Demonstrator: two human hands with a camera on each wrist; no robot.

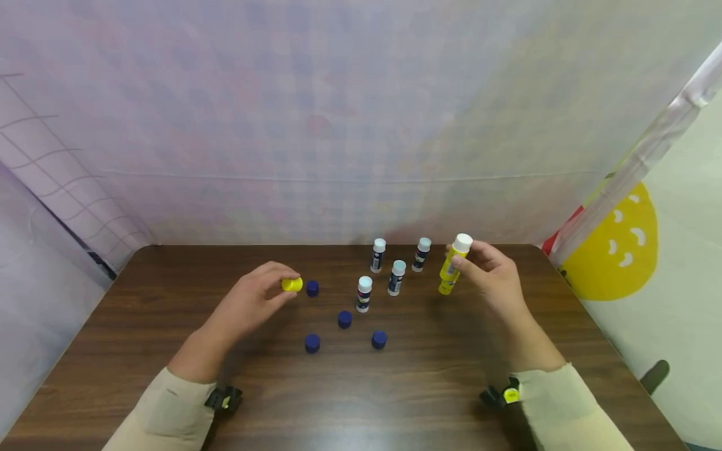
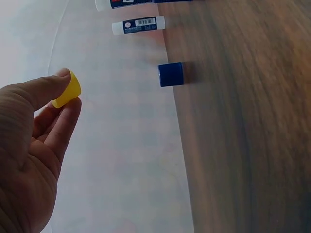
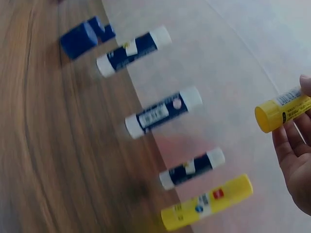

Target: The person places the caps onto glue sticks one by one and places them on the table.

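Note:
My left hand pinches a yellow glue stick cap between thumb and fingers, raised above the left of the table. On the right, my right hand holds an uncapped yellow glue stick in the air, its white end up. A second yellow glue stick stands on the table just behind it, partly hidden in the head view. Several uncapped navy-and-white glue sticks stand upright around the middle. Several dark blue caps lie in front of them and to their left.
The brown wooden table ends at a pale patterned cloth hanging behind it. Beyond the right edge is a white surface with a yellow shape.

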